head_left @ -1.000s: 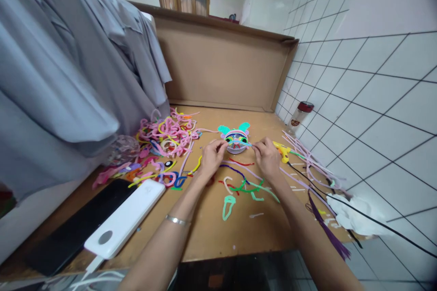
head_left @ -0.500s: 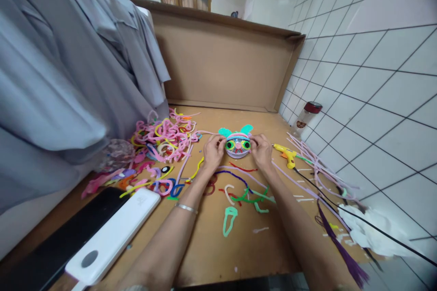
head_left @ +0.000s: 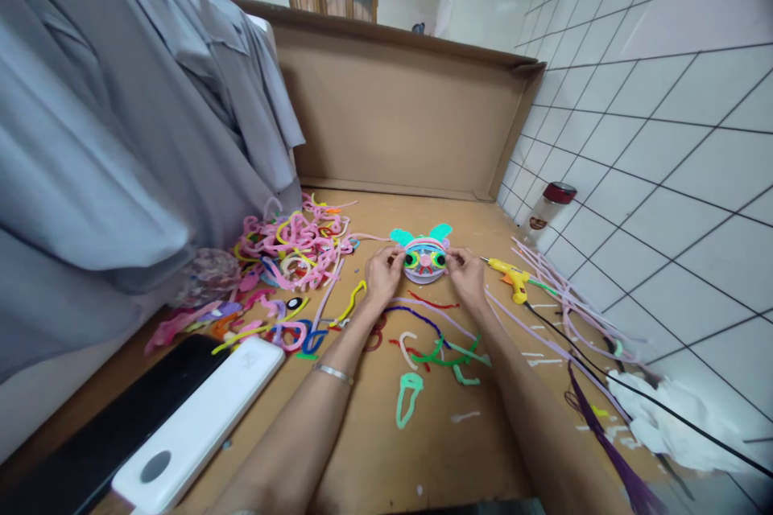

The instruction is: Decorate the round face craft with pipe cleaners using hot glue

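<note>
Between my two hands stands a small pipe-cleaner animal head (head_left: 425, 259), with teal ears, yellow-green rings round black eyes and a pink nose. My left hand (head_left: 384, 272) pinches its left edge. From the other side, the fingers of my right hand (head_left: 465, 269) are closed on its right edge. Just below it on the board lie a red pipe cleaner (head_left: 433, 301), a dark blue one (head_left: 416, 312) and a green twisted one (head_left: 450, 352). A mint-green loop (head_left: 409, 401) rests nearer to me.
A heap of pink and yellow pipe cleaners (head_left: 295, 245) lies on the left. A white power bank (head_left: 202, 422) sits at the front left. To the right are a yellow glue gun (head_left: 510, 278) with its black cord, lilac pipe cleaners (head_left: 568, 290), a jar (head_left: 548, 209), a purple tassel (head_left: 607, 442) and white tissue (head_left: 670, 418).
The view has shifted slightly, so everything sits a little to the right. The animal head appears tipped slightly; both hands keep hold of its sides.
</note>
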Demonstrator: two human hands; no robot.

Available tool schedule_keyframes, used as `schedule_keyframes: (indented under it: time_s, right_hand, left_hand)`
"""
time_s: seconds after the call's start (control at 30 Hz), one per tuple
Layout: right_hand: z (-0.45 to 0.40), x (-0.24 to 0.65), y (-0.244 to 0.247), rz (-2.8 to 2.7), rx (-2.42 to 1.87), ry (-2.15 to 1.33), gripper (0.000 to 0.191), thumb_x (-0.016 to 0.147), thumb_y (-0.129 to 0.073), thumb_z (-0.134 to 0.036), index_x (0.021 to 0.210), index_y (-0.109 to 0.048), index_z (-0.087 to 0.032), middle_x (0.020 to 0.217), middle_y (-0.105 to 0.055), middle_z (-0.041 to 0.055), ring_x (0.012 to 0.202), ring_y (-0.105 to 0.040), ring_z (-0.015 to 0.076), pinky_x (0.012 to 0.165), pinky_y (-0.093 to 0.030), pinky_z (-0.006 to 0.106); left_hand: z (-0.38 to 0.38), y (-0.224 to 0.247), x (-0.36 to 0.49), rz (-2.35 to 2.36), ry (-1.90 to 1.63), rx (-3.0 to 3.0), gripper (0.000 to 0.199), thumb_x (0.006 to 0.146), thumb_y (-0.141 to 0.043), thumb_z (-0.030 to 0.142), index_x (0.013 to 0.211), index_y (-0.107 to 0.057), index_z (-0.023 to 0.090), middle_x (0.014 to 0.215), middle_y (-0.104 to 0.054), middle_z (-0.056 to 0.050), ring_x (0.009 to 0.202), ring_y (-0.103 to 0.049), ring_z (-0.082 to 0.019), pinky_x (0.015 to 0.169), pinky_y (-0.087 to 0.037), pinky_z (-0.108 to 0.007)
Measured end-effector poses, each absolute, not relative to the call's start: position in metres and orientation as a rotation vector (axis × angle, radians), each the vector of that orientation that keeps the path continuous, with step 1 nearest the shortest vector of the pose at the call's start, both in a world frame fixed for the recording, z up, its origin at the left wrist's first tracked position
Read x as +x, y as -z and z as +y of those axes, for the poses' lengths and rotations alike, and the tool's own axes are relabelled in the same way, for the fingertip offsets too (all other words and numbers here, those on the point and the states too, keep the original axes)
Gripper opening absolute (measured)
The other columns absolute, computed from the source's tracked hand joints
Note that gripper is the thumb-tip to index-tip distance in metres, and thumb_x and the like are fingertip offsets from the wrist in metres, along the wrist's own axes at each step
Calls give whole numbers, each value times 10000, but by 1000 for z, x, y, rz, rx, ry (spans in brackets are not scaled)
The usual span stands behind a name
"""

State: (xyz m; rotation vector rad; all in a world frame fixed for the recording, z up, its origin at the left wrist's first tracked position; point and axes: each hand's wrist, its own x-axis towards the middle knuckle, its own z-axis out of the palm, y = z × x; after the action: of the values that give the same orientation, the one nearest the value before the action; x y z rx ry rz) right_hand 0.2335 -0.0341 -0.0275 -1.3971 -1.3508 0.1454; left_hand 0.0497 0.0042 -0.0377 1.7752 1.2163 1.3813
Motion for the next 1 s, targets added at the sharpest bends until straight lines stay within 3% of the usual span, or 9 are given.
schedule_keyframes:
  time_s: [0.37,0.67,1.0]
  right_hand:
    - [-42,238,27,-1167,-1304,-522,232,648,-629,-392,715,-682,-177,689,-703,43,642,-625,189,700,-513,341]
    - [-42,234,28,-1083,-1283,-522,213,608,-648,-405,649,-677,-198,652,-706,39,626,-633,198,658,-513,328]
    - [-45,235,31,-1101,-1291,-507,195,602,-665,-390,639,-665,-199,660,-702,39,646,-634,202,662,-517,334]
  left_hand:
    - [1,44,51,1199,-1411,1717,187,816,-581,300,858,-697,159,864,-714,-58,689,-605,-150,698,-462,-261]
    - [2,55,52,1162,-1476,1653,165,787,-605,285,825,-710,163,798,-708,-41,628,-587,-135,645,-465,-249]
    - [1,59,53,1116,-1506,1602,168,809,-581,275,846,-708,171,884,-738,-63,836,-666,-196,808,-501,-314]
